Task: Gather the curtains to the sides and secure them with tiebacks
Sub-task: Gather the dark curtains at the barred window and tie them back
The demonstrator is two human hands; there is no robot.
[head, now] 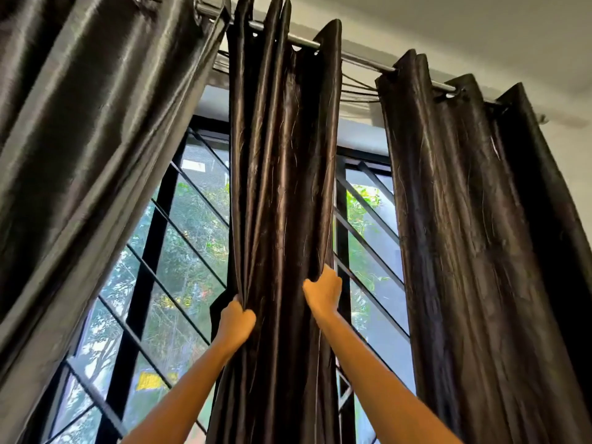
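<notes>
The middle curtain (282, 193) is hung bunched on the rod (362, 60), between two other panels. Its left edge is gripped in the closed left hand (236, 322); its right edge is pinched by the right hand (323, 293). This two-sided hold probably compresses the folds for sliding sideways. No tieback is visible.

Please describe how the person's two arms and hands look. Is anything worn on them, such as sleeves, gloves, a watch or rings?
Both forearms are bare as far as the picture shows: no sleeves reach into view. The left hand and the right hand wear no gloves. No watch or bracelet shows at either wrist. Rings cannot be judged, since the fingers are mostly hidden.
</notes>
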